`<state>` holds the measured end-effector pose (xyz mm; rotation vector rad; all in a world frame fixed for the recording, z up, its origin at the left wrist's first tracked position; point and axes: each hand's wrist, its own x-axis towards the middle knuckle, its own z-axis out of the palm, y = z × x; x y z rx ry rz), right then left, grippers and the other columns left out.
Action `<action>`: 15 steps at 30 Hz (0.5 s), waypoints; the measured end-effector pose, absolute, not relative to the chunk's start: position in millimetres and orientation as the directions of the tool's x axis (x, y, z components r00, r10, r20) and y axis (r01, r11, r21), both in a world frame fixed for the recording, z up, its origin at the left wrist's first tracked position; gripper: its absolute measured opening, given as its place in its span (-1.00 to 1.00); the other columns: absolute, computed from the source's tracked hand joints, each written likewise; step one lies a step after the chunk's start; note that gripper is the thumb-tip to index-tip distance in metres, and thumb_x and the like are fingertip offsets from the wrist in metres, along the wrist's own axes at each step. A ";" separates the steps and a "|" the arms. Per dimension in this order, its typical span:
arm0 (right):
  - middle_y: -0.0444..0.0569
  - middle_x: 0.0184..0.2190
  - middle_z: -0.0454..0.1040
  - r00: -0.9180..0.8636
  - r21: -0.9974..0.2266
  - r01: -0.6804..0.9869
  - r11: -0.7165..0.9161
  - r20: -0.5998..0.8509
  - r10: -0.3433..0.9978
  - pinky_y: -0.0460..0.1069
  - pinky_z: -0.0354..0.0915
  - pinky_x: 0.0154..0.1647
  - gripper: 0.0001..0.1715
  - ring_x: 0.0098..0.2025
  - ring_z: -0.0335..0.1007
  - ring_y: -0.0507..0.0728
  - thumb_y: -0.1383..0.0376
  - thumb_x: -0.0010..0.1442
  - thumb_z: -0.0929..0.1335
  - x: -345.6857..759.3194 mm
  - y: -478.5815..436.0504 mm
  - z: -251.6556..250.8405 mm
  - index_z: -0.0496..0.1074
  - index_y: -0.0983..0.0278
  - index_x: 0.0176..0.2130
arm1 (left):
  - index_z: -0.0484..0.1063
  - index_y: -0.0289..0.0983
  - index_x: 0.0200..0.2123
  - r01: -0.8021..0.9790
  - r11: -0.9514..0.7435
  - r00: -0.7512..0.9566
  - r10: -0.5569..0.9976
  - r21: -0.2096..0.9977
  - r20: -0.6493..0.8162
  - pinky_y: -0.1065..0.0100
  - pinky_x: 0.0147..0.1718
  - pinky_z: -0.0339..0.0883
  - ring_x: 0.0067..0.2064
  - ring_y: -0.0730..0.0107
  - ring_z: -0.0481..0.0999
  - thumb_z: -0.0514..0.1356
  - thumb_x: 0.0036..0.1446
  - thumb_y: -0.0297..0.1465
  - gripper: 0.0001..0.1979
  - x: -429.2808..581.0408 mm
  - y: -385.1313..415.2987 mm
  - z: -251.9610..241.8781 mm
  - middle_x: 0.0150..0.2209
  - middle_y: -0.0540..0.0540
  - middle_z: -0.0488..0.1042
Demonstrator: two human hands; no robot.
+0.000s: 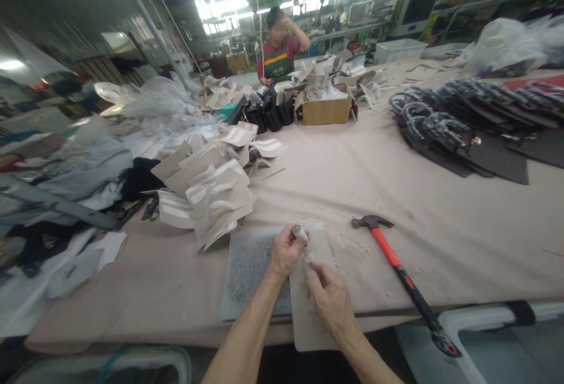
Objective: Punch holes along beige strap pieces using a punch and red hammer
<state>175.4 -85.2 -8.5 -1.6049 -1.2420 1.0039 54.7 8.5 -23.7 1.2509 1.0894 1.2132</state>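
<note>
My left hand (284, 250) is closed around a short pale cylinder with a metal-looking round top (300, 232), held upright over a beige flat panel (308, 331). Just below it, my right hand (329, 297) has its fingers curled together on the same panel, pinching a piece of clear plastic or the panel itself; the detail is blurred. The panel lies partly on a grey speckled board (247, 272) and overhangs the table's front edge. Right of my hands lies a claw hammer (396, 263) with a red and black handle, touched by neither hand.
Beige panels (220, 190) are heaped at the left. Dark pieces with wrapped handles (462, 120) lie stacked at the right. A cardboard box (326, 111) and black bags (268, 111) stand farther back, before a person (279, 49) in an apron. Small white bits dot the table (343, 178).
</note>
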 end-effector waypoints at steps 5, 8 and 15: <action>0.05 -0.51 0.53 0.160 -0.933 0.321 -0.166 -0.119 0.980 0.03 0.36 -0.38 -0.34 -0.42 0.46 0.22 -0.04 0.18 0.28 175.6 -84.9 -10.1 0.56 0.44 -0.05 | 0.53 -0.31 -0.22 -0.008 -0.054 0.093 0.994 0.999 0.055 0.40 -0.28 0.40 -0.29 0.29 0.57 0.31 0.11 -0.23 -0.73 54.1 8.4 -27.4 -0.29 -0.11 0.62; 0.06 -0.46 0.55 0.122 -0.928 0.334 -0.163 -0.129 0.984 0.04 0.37 -0.34 -0.30 -0.38 0.48 0.23 -0.05 0.21 0.24 174.9 -86.8 -7.0 0.53 0.46 0.00 | 0.52 -0.31 -0.22 0.040 -0.083 0.099 0.992 0.996 0.079 0.40 -0.28 0.39 -0.30 0.31 0.56 0.29 0.12 -0.26 -0.76 54.7 8.9 -26.3 -0.31 -0.09 0.61; 0.14 -0.19 0.51 0.148 -0.790 0.614 0.010 0.127 0.981 0.09 0.36 -0.10 -0.40 -0.18 0.45 0.24 -0.02 0.32 0.19 232.9 -83.4 5.6 0.46 0.38 0.01 | 0.47 -0.28 -0.31 0.107 -0.175 0.146 0.976 0.979 0.159 0.44 -0.32 0.33 -0.34 0.36 0.49 0.22 0.11 -0.36 -0.88 59.1 7.0 -18.2 -0.38 -0.03 0.54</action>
